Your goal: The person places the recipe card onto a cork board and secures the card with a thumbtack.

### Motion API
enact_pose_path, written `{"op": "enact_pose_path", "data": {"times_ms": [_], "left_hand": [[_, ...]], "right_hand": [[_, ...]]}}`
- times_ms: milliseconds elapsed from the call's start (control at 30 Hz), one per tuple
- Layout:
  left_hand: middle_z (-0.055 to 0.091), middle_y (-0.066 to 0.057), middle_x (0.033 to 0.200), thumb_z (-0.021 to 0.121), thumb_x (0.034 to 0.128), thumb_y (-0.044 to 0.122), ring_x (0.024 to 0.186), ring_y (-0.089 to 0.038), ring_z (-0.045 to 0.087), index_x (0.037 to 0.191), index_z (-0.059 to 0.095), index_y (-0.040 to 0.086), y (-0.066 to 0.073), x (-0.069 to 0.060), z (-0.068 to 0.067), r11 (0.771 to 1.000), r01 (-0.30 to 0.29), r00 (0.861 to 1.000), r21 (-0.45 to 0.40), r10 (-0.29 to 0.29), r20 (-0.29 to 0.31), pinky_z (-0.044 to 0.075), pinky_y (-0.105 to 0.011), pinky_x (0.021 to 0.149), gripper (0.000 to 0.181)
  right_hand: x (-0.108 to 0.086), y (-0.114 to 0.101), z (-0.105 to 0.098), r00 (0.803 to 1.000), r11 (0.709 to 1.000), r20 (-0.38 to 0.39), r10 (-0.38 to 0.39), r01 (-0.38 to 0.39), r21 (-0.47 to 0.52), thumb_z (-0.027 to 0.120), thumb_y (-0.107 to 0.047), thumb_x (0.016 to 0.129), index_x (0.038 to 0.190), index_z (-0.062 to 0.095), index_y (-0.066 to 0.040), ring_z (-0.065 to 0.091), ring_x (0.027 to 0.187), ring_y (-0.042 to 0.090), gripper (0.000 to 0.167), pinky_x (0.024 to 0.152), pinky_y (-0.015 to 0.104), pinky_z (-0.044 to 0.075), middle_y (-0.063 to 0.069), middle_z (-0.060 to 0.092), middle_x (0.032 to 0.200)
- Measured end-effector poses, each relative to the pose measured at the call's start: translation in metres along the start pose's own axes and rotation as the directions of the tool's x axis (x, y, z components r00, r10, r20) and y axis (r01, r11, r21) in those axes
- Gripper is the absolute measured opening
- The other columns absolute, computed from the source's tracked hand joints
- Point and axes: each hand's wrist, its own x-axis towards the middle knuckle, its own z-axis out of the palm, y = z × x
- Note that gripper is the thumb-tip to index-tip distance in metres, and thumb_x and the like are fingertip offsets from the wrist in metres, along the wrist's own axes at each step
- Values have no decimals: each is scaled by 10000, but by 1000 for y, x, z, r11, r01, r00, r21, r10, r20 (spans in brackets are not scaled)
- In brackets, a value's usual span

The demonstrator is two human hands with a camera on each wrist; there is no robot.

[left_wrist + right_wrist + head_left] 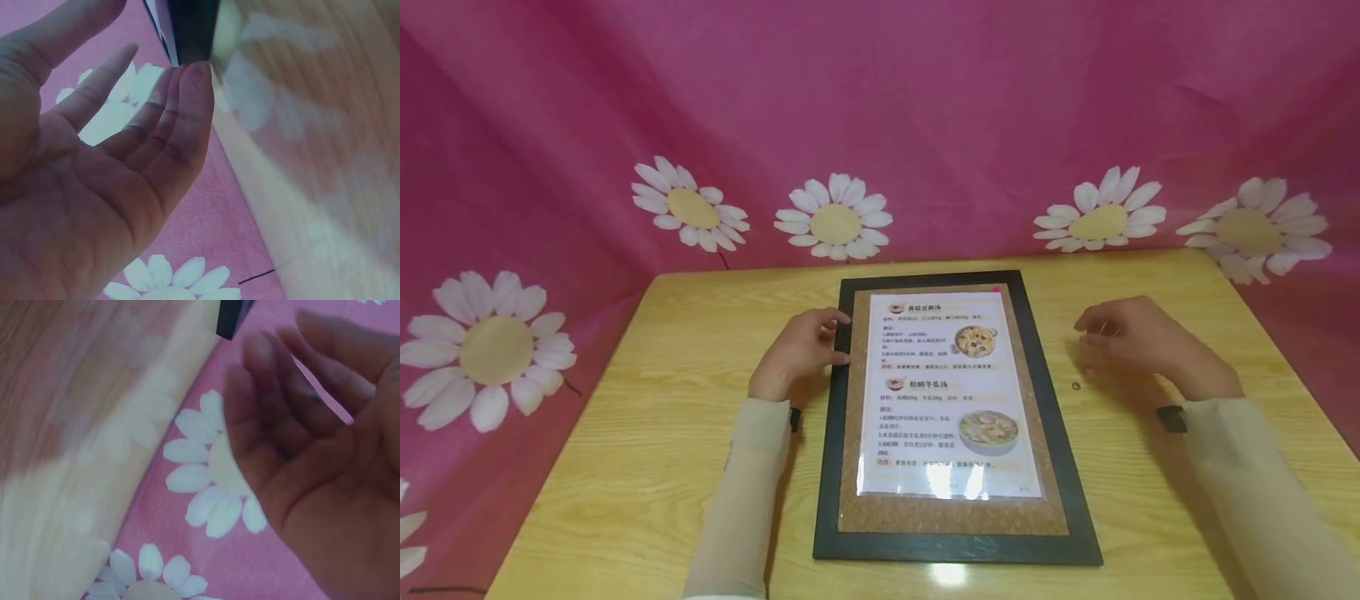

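Note:
A black-framed cork board (953,518) lies flat on the wooden table. On its cork rests a glossy sheet (917,433) printed with text and two food pictures, light glaring off its lower part. My left hand (797,350) is at the board's left side, its fingertips touching the dark frame edge (195,31); its fingers are only gently bent and not wrapped round the frame. Apart from the board, on its right, my right hand (1138,337) hovers over the table with loosely bent fingers and nothing in them. The frame's corner (231,319) shows beyond those fingers.
A small pink mark (996,289) sits at the sheet's top right corner. Between board and right hand, the wooden table (647,417) has a small dark round spot (1076,386). Behind and beside the table hangs a pink cloth (925,100) with white daisies.

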Motion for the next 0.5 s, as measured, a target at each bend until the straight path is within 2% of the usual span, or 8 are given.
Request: {"op": "enact_pose_path", "data": {"times_ms": [133, 267, 400, 500], "left_hand": [[605, -190, 1404, 814, 894, 117, 1259, -362, 570, 1413, 582, 139, -4, 1, 2, 1000, 26, 999, -17, -26, 42, 513, -532, 1091, 568], [594, -187, 1405, 804, 906, 128, 1228, -354, 571, 1438, 557, 141, -8, 1, 0, 996, 60, 995, -69, -54, 85, 512, -515, 1084, 587], [575, -182, 1438, 809, 909, 156, 1241, -355, 567, 1456, 541, 141, -12, 2, -1, 994, 76, 994, -82, -69, 90, 508, -515, 1092, 609], [570, -186, 1449, 815, 908, 174, 1248, -361, 569, 1454, 541, 137, -13, 3, -1, 994, 67, 995, -83, -60, 84, 513, -512, 1084, 612]], "right_hand": [[-8, 8, 1, 998, 1000, 62, 13, -13, -4, 776, -135, 916, 941, 775, -104, 590, 797, 168, 40, 744, 356, 510, 11, 736, 864], [-13, 13, 7, 996, 999, 81, 22, -25, 28, 781, -147, 919, 939, 769, -130, 563, 790, 159, 28, 704, 300, 472, -14, 704, 848], [-17, 14, 12, 995, 993, 95, 27, -37, 108, 767, -154, 939, 1004, 780, -159, 598, 861, 173, 67, 767, 283, 516, -11, 729, 925], [-18, 14, 15, 992, 987, 117, 39, -56, 150, 749, -165, 957, 1058, 782, -173, 628, 946, 190, 106, 874, 336, 554, -7, 752, 1011]]}}
